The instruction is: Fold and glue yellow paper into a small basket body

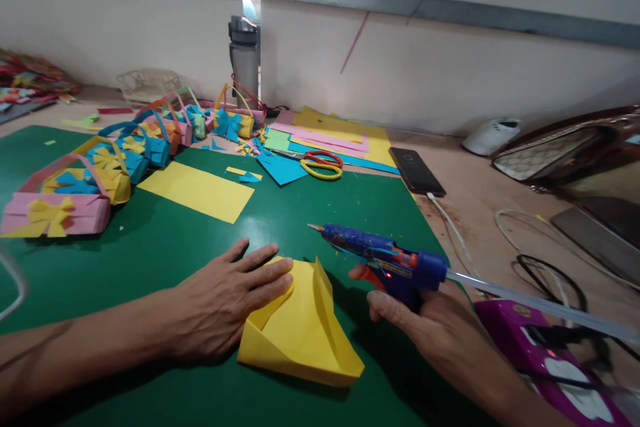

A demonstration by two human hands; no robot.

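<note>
My left hand (227, 300) lies flat with fingers stretched out, pressing on the left side of a folded yellow paper piece (300, 320). The paper's right and near edges stand up as folded walls. In my right hand (425, 320) is a blue hot glue gun (380, 250), gripped by its handle, with its nozzle pointing left above the far side of the paper. A clear glue stick (530, 303) sticks out of its rear, and a small red light glows on its body. A flat yellow paper sheet (197, 191) lies beyond my left hand.
Small paper handbags with bows (60, 210) stand in a row on the green mat (165, 373) at the left. Scissors (323, 165), coloured paper sheets (345, 130) and a phone (416, 172) lie farther back. A purple power strip (505, 327) and cables are at the right. A bottle (245, 57) stands by the wall.
</note>
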